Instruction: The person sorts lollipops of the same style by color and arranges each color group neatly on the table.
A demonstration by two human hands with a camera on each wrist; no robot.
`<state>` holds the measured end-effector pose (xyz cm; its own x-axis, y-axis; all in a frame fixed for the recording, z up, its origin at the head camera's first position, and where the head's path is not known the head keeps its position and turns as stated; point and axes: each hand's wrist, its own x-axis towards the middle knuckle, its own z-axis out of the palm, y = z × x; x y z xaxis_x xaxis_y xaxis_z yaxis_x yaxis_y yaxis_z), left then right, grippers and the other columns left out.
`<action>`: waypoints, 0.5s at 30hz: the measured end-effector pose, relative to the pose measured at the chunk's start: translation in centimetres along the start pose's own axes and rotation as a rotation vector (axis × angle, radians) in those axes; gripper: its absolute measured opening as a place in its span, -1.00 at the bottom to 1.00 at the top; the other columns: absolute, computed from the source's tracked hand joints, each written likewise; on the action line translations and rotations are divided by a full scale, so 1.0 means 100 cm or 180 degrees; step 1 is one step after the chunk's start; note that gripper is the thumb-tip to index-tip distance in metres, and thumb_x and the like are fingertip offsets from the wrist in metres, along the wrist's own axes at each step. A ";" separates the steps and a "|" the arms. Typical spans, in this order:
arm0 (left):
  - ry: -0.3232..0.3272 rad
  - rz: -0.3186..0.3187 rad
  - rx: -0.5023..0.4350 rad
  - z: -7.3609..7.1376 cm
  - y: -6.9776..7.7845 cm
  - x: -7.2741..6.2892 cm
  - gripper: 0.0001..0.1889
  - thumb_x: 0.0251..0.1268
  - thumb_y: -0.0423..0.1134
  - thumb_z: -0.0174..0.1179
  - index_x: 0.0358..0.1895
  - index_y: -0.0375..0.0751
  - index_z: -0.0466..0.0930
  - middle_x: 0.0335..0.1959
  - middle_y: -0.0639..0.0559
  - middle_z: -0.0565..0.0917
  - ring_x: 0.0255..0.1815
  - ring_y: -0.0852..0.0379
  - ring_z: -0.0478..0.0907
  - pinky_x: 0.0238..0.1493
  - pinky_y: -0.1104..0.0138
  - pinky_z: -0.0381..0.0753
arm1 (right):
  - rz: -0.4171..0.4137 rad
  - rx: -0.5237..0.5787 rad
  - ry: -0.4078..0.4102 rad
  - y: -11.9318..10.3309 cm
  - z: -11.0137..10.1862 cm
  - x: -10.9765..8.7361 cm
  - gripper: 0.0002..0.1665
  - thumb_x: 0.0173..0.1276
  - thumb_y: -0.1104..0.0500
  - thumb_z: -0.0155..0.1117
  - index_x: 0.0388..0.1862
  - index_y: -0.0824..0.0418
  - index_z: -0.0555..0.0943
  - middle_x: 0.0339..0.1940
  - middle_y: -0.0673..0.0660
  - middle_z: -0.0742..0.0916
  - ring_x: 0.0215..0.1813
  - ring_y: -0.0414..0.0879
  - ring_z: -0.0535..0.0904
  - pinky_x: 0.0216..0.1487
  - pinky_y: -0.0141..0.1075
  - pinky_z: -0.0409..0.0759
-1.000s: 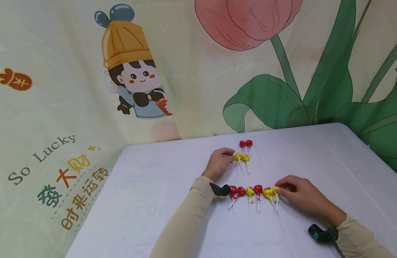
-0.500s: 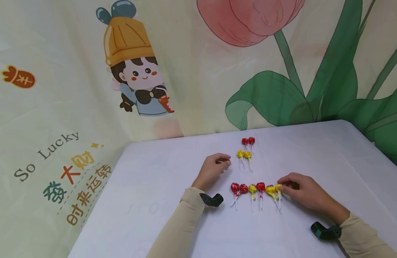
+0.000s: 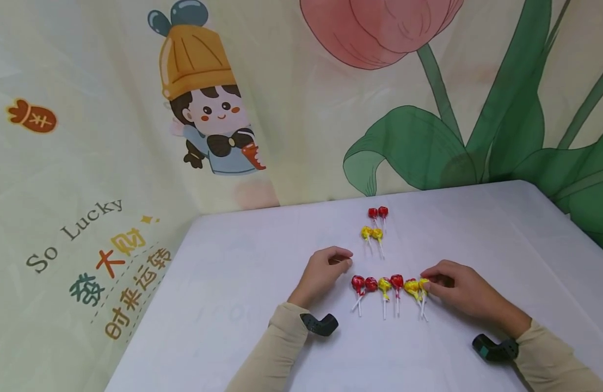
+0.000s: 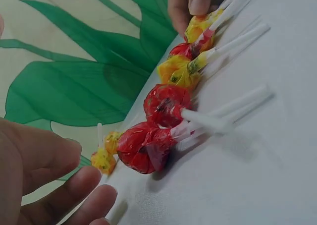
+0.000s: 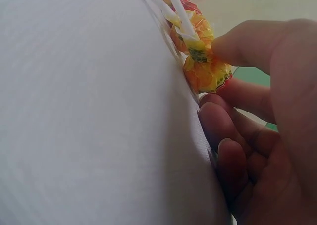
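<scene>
In the head view, several wrapped lollipops lie side by side in a row, heads away from the person. My right hand (image 3: 460,286) pinches the yellow lollipop (image 3: 423,285) at the row's right end between thumb and fingers. In the right wrist view that yellow lollipop (image 5: 205,74) touches another yellow one. My left hand (image 3: 326,272) is left of the row, fingers loosely bent and holding nothing. Nearest to it is the leftmost red lollipop (image 3: 357,283); in the left wrist view this red lollipop (image 4: 143,148) is apart from the fingertips (image 4: 104,195).
Farther back on the white table (image 3: 223,261) lie two yellow lollipops (image 3: 371,233), with two red lollipops (image 3: 377,212) behind them. A printed backdrop (image 3: 306,136) rises at the table's far edge. Each wrist wears a black device (image 3: 321,325).
My left hand has drawn back toward the person, away from the back yellow pair. My right hand has stayed at the row's right end, where the sticks now cross.
</scene>
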<state>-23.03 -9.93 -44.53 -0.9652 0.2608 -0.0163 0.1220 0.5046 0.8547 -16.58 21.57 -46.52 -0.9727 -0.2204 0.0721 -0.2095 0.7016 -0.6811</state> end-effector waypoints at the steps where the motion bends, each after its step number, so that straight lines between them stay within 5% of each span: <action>1: -0.0009 0.0018 0.0023 0.000 0.001 -0.002 -0.77 0.40 -0.14 0.25 0.03 -0.07 0.71 -0.22 0.18 0.68 -0.21 0.18 0.60 -0.20 0.28 0.58 | -0.0008 0.0007 -0.0002 0.000 0.000 0.000 -0.66 0.34 0.05 0.41 0.05 0.14 0.70 -0.24 -0.03 0.61 -0.20 -0.09 0.47 -0.24 -0.38 0.55; 15: -0.0012 0.0210 0.0278 -0.005 -0.001 -0.024 -0.78 0.38 -0.14 0.28 0.01 -0.06 0.72 -0.21 0.21 0.67 -0.16 0.18 0.56 -0.20 0.28 0.58 | 0.0033 -0.0042 0.0047 0.001 0.001 0.001 -0.68 0.37 0.05 0.38 0.03 0.15 0.70 -0.25 -0.03 0.62 -0.20 -0.08 0.48 -0.26 -0.36 0.56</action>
<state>-20.87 -11.03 -44.37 -0.9536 0.2988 0.0366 0.2051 0.5561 0.8054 -16.72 21.52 -46.66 -0.9762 -0.2031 0.0758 -0.2005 0.7127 -0.6722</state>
